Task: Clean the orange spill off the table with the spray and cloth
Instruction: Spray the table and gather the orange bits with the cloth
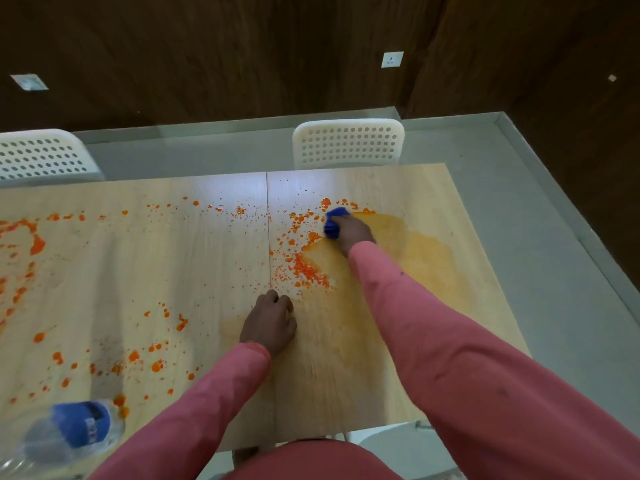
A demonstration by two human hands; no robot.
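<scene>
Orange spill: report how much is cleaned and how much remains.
Done: only the right end, left as a thin orange smear. In hand: the right hand presses the blue cloth into droplets there. Left: thick splatter across the table's left side.

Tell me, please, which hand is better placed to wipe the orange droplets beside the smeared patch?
Right hand: it grips the blue cloth at the droplets; the left hand rests empty.

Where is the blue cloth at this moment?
In the head view, the blue cloth is bunched under the right hand on the table's far right half, between the orange droplets and the smeared orange patch.
</scene>
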